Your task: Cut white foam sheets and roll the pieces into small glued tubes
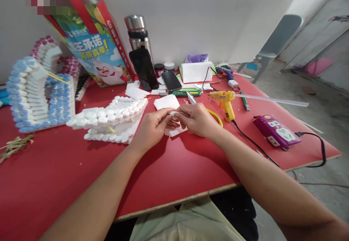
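Note:
My left hand (154, 126) and my right hand (197, 119) meet over the red table (68, 175), both pinched on a small white piece (173, 114) held between the fingertips. Under them lies a small stack of white paper squares (174, 131). Scissors with yellow handles (192, 98) lie just behind my right hand. A white model made of rows of small white rolls (111, 119) sits just left of my left hand.
A yellow glue gun (225, 102) and a purple power strip (275, 130) lie to the right, cords trailing. Blue-and-white roll model (35, 95) at far left. Shopping bag (95, 48), flask (137, 33), two phones (144, 69), tissue box (196, 71) stand along the wall. A chair (275, 40) is beyond.

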Available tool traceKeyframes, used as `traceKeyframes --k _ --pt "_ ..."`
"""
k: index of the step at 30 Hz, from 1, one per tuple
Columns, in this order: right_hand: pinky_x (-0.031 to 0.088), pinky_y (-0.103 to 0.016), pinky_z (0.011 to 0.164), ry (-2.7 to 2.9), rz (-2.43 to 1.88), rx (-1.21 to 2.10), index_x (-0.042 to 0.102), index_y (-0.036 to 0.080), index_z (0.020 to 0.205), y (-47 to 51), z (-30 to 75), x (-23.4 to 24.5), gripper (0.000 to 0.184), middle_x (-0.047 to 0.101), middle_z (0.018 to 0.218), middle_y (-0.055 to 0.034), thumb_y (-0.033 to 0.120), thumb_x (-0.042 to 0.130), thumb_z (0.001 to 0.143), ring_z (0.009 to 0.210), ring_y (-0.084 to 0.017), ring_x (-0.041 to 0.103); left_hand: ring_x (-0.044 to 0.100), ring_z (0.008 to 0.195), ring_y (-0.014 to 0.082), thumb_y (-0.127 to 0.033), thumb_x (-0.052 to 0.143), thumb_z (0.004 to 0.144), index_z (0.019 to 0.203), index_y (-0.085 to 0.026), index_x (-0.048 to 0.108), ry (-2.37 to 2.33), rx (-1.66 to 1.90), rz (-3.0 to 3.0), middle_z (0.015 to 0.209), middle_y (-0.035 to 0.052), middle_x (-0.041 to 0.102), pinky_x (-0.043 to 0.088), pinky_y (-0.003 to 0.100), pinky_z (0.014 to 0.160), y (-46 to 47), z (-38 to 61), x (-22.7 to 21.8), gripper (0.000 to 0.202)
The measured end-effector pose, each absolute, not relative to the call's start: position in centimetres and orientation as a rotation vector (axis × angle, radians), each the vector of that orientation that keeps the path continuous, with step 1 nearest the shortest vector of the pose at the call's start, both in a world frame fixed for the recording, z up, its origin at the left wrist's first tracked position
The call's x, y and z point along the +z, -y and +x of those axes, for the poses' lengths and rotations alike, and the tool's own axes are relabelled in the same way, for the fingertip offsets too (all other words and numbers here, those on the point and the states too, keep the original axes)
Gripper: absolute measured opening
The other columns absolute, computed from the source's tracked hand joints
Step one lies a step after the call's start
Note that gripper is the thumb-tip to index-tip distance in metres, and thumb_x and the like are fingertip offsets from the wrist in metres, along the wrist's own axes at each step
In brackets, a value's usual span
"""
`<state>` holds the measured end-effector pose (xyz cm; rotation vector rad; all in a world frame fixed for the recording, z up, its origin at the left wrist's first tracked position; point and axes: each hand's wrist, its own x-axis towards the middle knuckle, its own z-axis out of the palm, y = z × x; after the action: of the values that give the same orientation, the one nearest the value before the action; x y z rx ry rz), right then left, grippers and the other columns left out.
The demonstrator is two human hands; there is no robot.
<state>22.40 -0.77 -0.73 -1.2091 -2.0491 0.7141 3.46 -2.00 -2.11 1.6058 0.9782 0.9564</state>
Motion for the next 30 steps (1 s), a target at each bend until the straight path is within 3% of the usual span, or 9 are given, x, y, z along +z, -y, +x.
traceKeyframes --k 5,10,12,15,18,20,25,30 --pt "0.026 -0.027 0.056 2.088 -1.249 0.582 0.058 0.018 0.068 0.9 22.3 -0.9 0.03 0.059 0.06 -0.0014 0.028 0.053 0.095 0.055 -0.012 0.045 0.076 0.08 0.0203 -0.048 0.061 0.094 0.112 -0.017 0.069 -1.038 1.061 1.575 0.092 0.0077 0.077 0.064 0.032 0.077 2.5 4.4 -2.1 0.036" --pt "0.02 -0.031 0.055 2.33 -1.326 0.039 0.061 0.015 0.083 1.4 21.3 -1.4 0.009 0.066 0.068 -0.0087 0.018 0.054 0.088 0.054 -0.016 0.047 0.074 0.074 0.0192 -0.043 0.064 0.093 0.103 -0.017 0.07 -1.162 1.21 1.524 0.087 0.0057 0.076 0.063 0.03 0.071 3.1 5.5 -2.0 0.029" --pt "0.021 -0.031 0.054 2.362 -1.367 -0.013 0.061 0.013 0.086 1.6 21.0 -1.4 0.006 0.068 0.071 -0.0113 0.015 0.055 0.085 0.054 -0.017 0.05 0.074 0.074 0.019 -0.04 0.064 0.092 0.101 -0.018 0.07 -1.2 1.229 1.535 0.085 0.0047 0.076 0.062 0.029 0.071 3.1 5.6 -2.0 0.025" --pt "0.031 -0.028 0.054 2.213 -1.335 0.313 0.059 0.016 0.079 1.4 21.3 -1.1 0.017 0.067 0.068 -0.0085 0.025 0.055 0.093 0.056 -0.017 0.057 0.074 0.077 0.0194 -0.041 0.061 0.094 0.104 -0.017 0.07 -1.163 1.167 1.52 0.091 0.0058 0.075 0.061 0.03 0.072 2.6 5.3 -2.3 0.027" --pt "0.044 -0.025 0.052 1.824 -1.262 0.995 0.058 0.017 0.076 0.7 22.0 -0.6 0.043 0.065 0.064 -0.0054 0.051 0.047 0.1 0.053 -0.016 0.063 0.074 0.082 0.0204 -0.044 0.061 0.094 0.108 -0.018 0.069 -1.105 1.111 1.502 0.103 0.0075 0.075 0.06 0.031 0.074 1.7 4.4 -2.5 0.03" --pt "0.051 -0.027 0.05 1.517 -1.21 1.406 0.06 0.016 0.08 0.3 22.3 -0.3 0.052 0.067 0.065 -0.007 0.06 0.042 0.1 0.052 -0.017 0.067 0.073 0.085 0.0207 -0.044 0.062 0.093 0.106 -0.019 0.069 -1.124 1.09 1.537 0.102 0.0073 0.074 0.058 0.031 0.077 1.4 4.0 -2.5 0.029" --pt "0.061 -0.031 0.052 1.144 -1.027 1.873 0.062 0.013 0.092 -0.1 22.5 -0.4 0.036 0.075 0.079 -0.0126 0.045 0.05 0.102 0.056 -0.019 0.071 0.068 0.082 0.02 -0.035 0.055 0.097 0.1 -0.02 0.07 -1.257 1.026 1.842 0.084 0.0036 0.072 0.051 0.028 0.075 1.7 3.9 -1.8 0.022" --pt "0.064 -0.03 0.056 1.076 -0.898 2.038 0.064 0.009 0.098 -0.1 22.8 -0.9 0.022 0.076 0.089 -0.0141 0.027 0.052 0.102 0.063 -0.018 0.073 0.067 0.089 0.0204 -0.027 0.051 0.097 0.103 -0.02 0.069 -1.269 1.038 2.042 0.095 0.0046 0.073 0.048 0.028 0.079 2.1 4.1 -1.4 0.02"
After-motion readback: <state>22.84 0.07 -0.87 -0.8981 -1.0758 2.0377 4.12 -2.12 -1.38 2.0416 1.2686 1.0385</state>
